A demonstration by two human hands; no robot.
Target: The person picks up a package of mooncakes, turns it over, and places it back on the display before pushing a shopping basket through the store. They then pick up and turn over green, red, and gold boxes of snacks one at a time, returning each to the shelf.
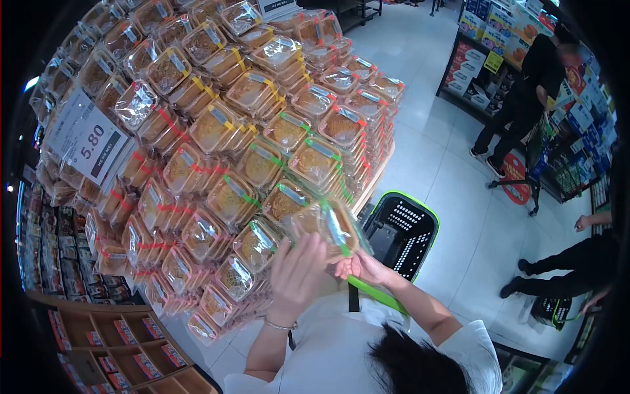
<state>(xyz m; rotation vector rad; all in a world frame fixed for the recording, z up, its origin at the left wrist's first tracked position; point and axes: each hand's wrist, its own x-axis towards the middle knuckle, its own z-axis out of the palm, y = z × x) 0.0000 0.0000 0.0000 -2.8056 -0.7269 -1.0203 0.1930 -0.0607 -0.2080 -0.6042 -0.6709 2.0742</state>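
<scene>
My right hand (363, 266) grips the lower corner of a clear-wrapped food package (328, 226) with a green strip, its contents golden brown. Beside that package's lower left side is my left hand (298, 270), blurred by motion, with the fingers stretched out and the thumb apart. A black shopping basket (420, 246) with a green rim hangs beyond my right wrist, and its green handle (379, 295) passes below my right forearm. Just past my hands rises a large stack of similar wrapped packages (236, 253), marked with green, red and yellow strips.
A price sign (92, 134) reading 5.80 stands in the stack. At right, one person (528, 98) is near a cart (535, 157), and another person's legs (564, 272) show beside a basket (551, 311). Wooden shelving (88, 322) is at lower left; tiled floor (453, 164) runs along the right.
</scene>
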